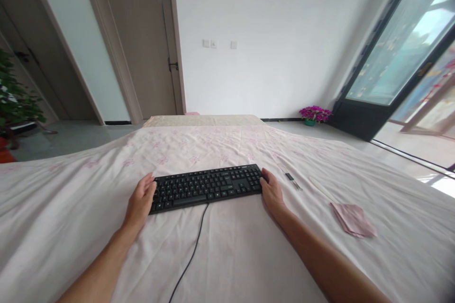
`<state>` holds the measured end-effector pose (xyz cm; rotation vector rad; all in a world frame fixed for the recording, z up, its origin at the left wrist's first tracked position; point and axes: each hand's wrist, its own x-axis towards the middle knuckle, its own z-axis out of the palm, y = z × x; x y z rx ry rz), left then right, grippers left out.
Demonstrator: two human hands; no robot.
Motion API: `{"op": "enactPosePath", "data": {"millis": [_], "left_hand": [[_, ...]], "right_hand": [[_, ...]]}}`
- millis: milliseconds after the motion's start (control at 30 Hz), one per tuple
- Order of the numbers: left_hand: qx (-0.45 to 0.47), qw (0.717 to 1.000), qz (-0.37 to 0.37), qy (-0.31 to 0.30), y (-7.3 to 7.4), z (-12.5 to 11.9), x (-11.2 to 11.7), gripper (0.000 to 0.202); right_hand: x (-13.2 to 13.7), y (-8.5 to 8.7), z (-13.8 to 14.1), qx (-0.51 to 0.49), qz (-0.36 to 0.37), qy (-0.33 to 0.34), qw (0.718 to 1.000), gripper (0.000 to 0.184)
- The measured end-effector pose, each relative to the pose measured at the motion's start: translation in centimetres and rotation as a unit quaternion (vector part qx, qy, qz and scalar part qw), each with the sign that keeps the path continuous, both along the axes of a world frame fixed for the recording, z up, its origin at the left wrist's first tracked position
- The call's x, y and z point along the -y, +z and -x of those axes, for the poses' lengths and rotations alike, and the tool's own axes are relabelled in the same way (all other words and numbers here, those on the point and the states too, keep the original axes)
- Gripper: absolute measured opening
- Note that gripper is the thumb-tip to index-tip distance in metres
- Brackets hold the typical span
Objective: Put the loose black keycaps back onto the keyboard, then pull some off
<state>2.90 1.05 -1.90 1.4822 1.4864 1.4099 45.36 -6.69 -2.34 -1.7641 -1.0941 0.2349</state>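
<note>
Keyboard (202,184): black, full-size, located at the middle of the pale floral cloth (234,246), number pad toward the right, its right end set somewhat farther from the person than its left. Whether its underside rests fully on the cloth cannot be confirmed from this angle.

Left hand (141,199): closed around the left end of the keyboard, thumb along the edge beside the keys. Right hand (272,191): closed on the right end, thumb at the edge next to the number pad. Both forearms are bare and extend in from the near side.

Cable (194,248): black, emerging at the keyboard's near edge and running in a loose curve toward the person (its far end is out of view).

To the right of the right hand lies a slim item (289,176) with a dark middle section, too small to identify. Farther right and nearer the person, a folded pink cloth (353,220) lies flat, well apart from the keyboard.

Surroundings: a closed brown door (138,33), white wall plates (213,44), magenta flowers (315,113) in a green pot on the floor, and a leafy plant (16,92) at far left.
</note>
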Motion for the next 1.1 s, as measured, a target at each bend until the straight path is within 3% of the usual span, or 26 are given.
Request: {"op": "enactPosePath", "data": {"millis": [200, 367, 800, 1100], "left_hand": [[-0.06, 0.998, 0.001, 0.037, 0.22, 0.22, 0.54, 0.054], [-0.011, 0.997, 0.008, 0.07, -0.28, 0.63, 0.14, 0.056], [0.035, 0.998, 0.012, 0.048, -0.1, 0.53, 0.14, 0.053], [0.044, 0.998, 0.019, 0.037, 0.01, 0.71, -0.14, 0.049]], "right_hand": [[-0.47, 0.59, 0.29, 0.049, 0.024, 0.006, 0.999, 0.054], [-0.34, 0.64, 0.34, 0.077, 0.027, 0.011, 0.997, 0.053], [-0.64, 0.51, -0.08, 0.044, 0.01, -0.004, 0.999, 0.049], [-0.64, 0.58, -0.29, 0.089, 0.015, 0.02, 0.996, 0.048]]}}
